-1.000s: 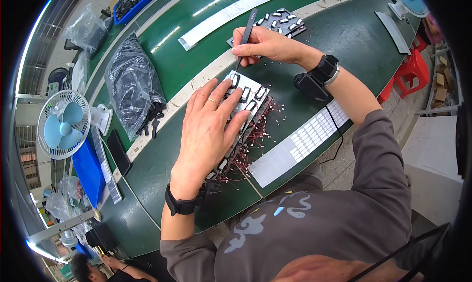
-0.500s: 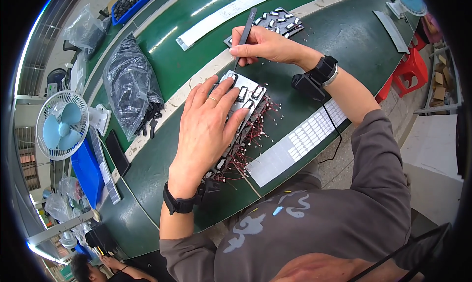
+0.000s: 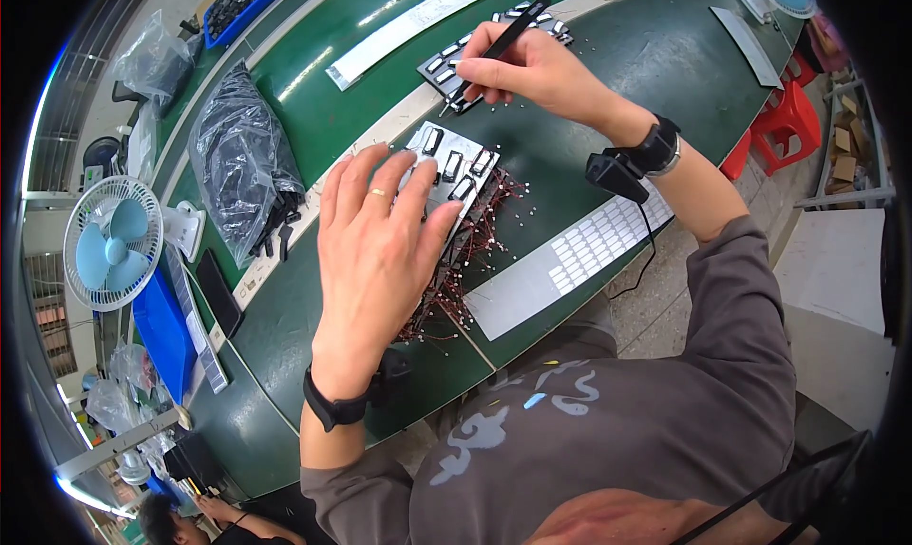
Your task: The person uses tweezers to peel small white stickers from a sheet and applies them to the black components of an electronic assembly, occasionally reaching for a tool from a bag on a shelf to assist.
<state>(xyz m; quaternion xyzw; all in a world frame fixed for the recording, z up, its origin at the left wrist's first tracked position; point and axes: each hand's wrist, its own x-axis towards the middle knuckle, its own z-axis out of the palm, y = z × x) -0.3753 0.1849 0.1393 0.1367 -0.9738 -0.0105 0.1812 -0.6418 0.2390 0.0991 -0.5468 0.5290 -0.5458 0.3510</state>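
Note:
My left hand (image 3: 380,246) lies flat, fingers spread, on a grey tray (image 3: 454,163) of small black parts with red wires (image 3: 475,236) trailing off its near edge. My right hand (image 3: 532,68) is shut on black tweezers (image 3: 499,43), whose tip touches a second dark tray of small black parts (image 3: 454,65) farther back on the green table (image 3: 617,70). Both wrists wear black bands.
A white sheet of small labels (image 3: 570,260) lies at the table's near edge. A black plastic bag of parts (image 3: 237,160) sits at left, a long white strip (image 3: 418,18) behind. A blue fan (image 3: 109,246) and blue bin (image 3: 166,336) stand left. A red stool (image 3: 784,127) is right.
My right hand has lifted slightly and tilted the tweezers toward the far tray. My left hand stays pressed on the near tray.

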